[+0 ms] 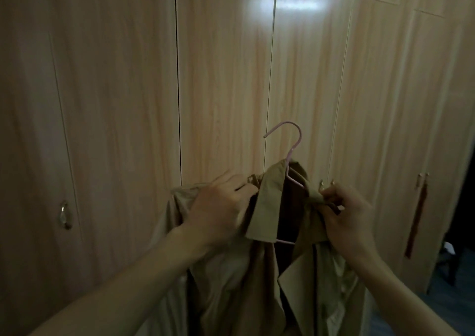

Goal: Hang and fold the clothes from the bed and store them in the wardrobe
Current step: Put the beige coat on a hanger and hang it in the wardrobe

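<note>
A beige coat [267, 279] hangs in front of me on a pink hanger [293, 145], whose hook sticks up above the collar. My left hand [221, 209] grips the coat at its left shoulder, just left of the collar. My right hand [347, 214] pinches the fabric at the right shoulder, over the hanger's arm. The coat's front falls open below the collar and its lower part runs out of view. The closed wooden wardrobe [221, 78] fills the view behind the coat.
The wardrobe doors are shut, with a metal handle [64, 214] at the left and paired handles [326, 184] behind my right hand. A dark red tassel [416, 220] hangs from the handles at the right. Dark floor shows at the far right.
</note>
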Action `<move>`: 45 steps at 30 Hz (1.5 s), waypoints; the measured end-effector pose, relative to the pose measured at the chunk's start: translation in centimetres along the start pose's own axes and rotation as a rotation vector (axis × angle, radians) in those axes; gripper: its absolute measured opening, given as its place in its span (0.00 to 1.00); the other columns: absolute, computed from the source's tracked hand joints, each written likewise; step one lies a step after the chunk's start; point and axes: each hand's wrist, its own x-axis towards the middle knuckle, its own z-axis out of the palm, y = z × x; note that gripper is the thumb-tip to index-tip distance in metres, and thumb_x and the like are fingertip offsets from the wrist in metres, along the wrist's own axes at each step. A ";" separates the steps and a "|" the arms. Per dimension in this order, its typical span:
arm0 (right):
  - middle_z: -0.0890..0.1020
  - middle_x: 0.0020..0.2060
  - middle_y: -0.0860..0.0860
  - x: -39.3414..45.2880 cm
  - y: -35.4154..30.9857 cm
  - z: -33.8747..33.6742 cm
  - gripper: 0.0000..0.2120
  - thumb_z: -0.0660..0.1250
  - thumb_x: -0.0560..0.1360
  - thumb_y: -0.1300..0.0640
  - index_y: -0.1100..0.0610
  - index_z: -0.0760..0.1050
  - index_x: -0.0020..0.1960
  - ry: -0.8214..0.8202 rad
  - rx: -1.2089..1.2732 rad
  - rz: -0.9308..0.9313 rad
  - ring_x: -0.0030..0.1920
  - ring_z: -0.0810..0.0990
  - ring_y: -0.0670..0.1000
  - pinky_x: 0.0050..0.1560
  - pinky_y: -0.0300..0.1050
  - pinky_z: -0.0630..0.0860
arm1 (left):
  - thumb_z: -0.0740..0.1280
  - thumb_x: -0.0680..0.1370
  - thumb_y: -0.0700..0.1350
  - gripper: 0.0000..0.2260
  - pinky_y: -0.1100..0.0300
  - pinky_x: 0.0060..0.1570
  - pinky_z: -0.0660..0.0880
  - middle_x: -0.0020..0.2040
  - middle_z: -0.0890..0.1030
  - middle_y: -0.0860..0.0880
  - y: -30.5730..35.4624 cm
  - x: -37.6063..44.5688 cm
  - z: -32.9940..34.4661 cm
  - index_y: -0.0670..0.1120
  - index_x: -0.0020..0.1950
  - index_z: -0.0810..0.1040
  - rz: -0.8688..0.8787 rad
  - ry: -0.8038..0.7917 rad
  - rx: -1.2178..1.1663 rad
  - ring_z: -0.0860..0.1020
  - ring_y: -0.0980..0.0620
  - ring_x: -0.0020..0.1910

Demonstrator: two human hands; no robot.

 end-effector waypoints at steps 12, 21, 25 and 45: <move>0.75 0.39 0.49 0.3 -1.5 -1.5 0.13 0.73 0.68 0.73 0.56 0.77 0.41 -0.021 -0.043 -0.037 0.40 0.76 0.50 0.37 0.35 0.71 | 0.71 0.78 0.47 0.20 0.57 0.56 0.78 0.59 0.81 0.52 -1.2 1.5 -0.5 0.48 0.70 0.76 -0.075 -0.135 -0.288 0.78 0.56 0.55; 0.76 0.43 0.48 -0.7 -2.4 -2.0 0.10 0.75 0.69 0.66 0.56 0.79 0.47 -0.028 -0.107 -0.051 0.42 0.75 0.48 0.42 0.31 0.70 | 0.71 0.74 0.34 0.11 0.63 0.54 0.74 0.51 0.82 0.47 -0.9 0.2 2.4 0.42 0.56 0.83 -0.120 0.199 -0.315 0.79 0.50 0.51; 0.73 0.50 0.42 -0.8 -2.3 -2.3 0.16 0.75 0.71 0.53 0.50 0.75 0.57 -0.224 -0.124 -0.058 0.48 0.73 0.40 0.47 0.27 0.68 | 0.71 0.74 0.33 0.10 0.71 0.52 0.70 0.48 0.81 0.48 -1.9 -0.1 2.9 0.41 0.54 0.83 -0.175 0.247 -0.280 0.77 0.54 0.49; 0.78 0.42 0.49 -0.7 -0.1 -3.6 0.04 0.66 0.76 0.64 0.57 0.79 0.46 -0.205 -0.382 -0.039 0.41 0.76 0.51 0.42 0.51 0.76 | 0.68 0.75 0.36 0.09 0.68 0.47 0.71 0.44 0.79 0.45 -3.7 -3.7 2.9 0.37 0.53 0.84 -0.188 0.242 -0.215 0.77 0.51 0.44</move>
